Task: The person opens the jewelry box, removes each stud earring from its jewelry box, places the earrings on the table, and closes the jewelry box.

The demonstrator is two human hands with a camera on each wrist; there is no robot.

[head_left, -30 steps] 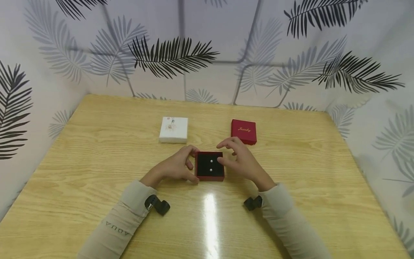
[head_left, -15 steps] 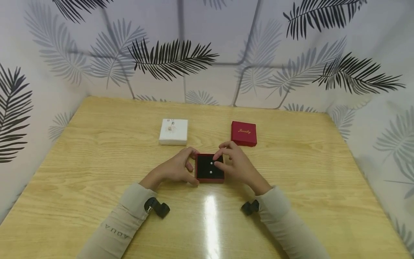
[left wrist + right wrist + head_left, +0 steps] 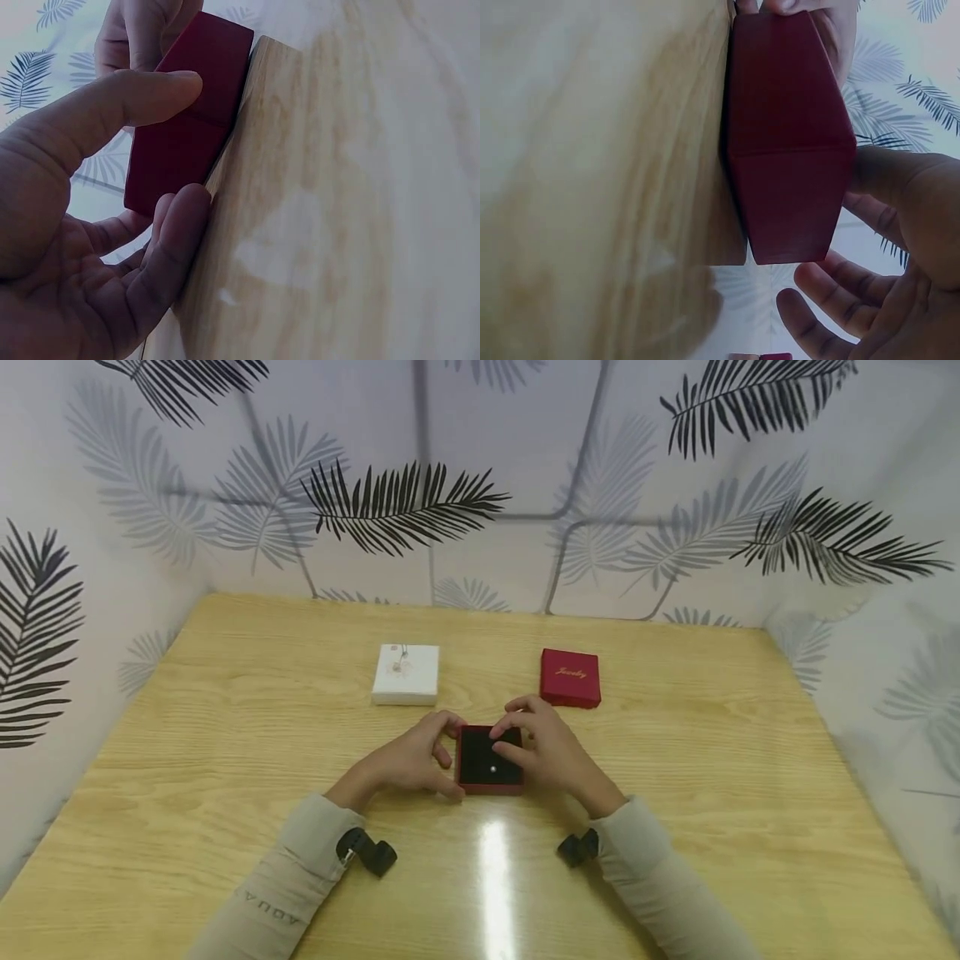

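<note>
An uncovered red jewelry box [image 3: 491, 789] with a black insert [image 3: 474, 760] sits on the table. My left hand [image 3: 408, 758] holds its left side, thumb at the near wall and fingers at the far corner; the left wrist view shows that thumb [image 3: 169, 96] on the red wall. My right hand [image 3: 551, 750] is over the box, thumb and forefinger pinching at the upper pearl stud earring, which their tips hide. One pearl stud earring [image 3: 492, 769] shows on the insert below them. In the right wrist view the box's outer walls [image 3: 791, 142] hide the pinching fingertips.
Behind the box, a white box [image 3: 406, 674] with a printed design stands to the left. A red lid [image 3: 571, 677] with gold "Jewelry" lettering lies to the right, just beyond my right hand. The wooden table [image 3: 225, 727] ends at a patterned backdrop.
My right hand has moved left over the insert, and its thumb and forefinger have come together at the upper pearl, now hidden. My left hand stays on the box.
</note>
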